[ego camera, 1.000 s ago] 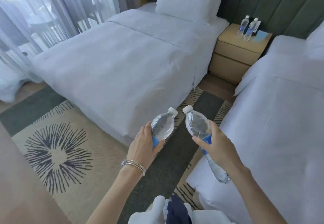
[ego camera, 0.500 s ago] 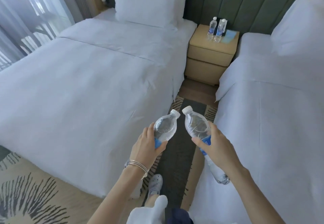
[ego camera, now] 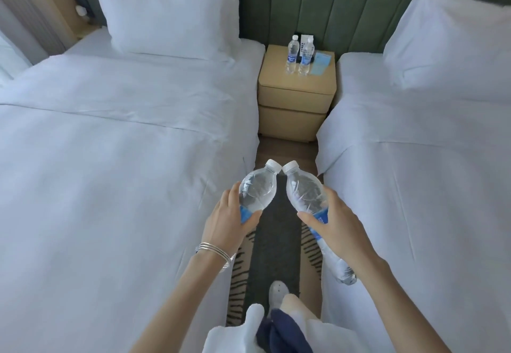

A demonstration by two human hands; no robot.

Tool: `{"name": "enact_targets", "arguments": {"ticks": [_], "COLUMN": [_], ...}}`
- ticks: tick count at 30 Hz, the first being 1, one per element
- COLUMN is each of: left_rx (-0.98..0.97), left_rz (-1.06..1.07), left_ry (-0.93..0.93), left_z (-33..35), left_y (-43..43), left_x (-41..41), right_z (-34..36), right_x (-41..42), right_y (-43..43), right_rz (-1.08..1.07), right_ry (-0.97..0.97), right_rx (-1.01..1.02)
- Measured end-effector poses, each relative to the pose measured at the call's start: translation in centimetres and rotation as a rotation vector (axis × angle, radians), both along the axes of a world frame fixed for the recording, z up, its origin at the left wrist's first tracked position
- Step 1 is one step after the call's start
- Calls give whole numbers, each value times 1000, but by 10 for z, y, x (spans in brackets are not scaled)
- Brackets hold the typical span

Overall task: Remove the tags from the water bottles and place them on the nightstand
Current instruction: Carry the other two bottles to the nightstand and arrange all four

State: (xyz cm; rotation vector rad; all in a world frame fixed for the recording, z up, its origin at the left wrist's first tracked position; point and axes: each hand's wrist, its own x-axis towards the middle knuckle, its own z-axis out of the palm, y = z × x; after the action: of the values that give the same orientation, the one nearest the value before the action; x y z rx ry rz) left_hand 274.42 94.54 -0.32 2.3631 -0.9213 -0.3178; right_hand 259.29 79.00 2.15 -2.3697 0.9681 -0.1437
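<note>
Progress check, going by the one view: both hands were full. The left hand (ego camera: pixel 229 214) had its fingers (ego camera: pixel 232 192) curled round the blue label band of the left bottle (ego camera: pixel 257 189). The right hand (ego camera: pixel 337 228) was gripping the right bottle (ego camera: pixel 304 192) the same way, thumb across the label. Both necks stuck out past the fingertips and leaned toward each other, with the white caps touching or as good as. The right bottle's base poked out behind the palm, over the edge of the right bed (ego camera: pixel 414 186).

I couldn't see a tag on either neck, so I'd guess that part was done for these two, though anything under the fingers was hidden.

The nightstand (ego camera: pixel 296 90) sat well beyond the fingertips, straight ahead between the beds, so placing these two was left to do, I'd say. Two standing bottles (ego camera: pixel 292 54) were already on it, upright and side by side. A white card (ego camera: pixel 307 40) showed at the neck of the one further right. I couldn't tell if it was a tag hanging on that bottle or just something behind it. If it's a tag, that's one more to pull. A blue card (ego camera: pixel 320 62) lay just beside them.
</note>
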Motion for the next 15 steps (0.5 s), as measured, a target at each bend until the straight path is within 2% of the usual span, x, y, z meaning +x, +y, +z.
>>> {"name": "enact_targets", "arguments": {"ticks": [8, 15], "left_rx": [27, -29], "left_rz": [-29, 2], "left_ry": [-3, 17], "left_z": [-6, 7], "left_y": [-120, -239], "left_x": [83, 162], "right_z": [-17, 2], "right_x": [81, 164], "right_y": [-114, -236], "right_rz": [-4, 21], "right_ry": [20, -18], "right_rx": [27, 7]}}
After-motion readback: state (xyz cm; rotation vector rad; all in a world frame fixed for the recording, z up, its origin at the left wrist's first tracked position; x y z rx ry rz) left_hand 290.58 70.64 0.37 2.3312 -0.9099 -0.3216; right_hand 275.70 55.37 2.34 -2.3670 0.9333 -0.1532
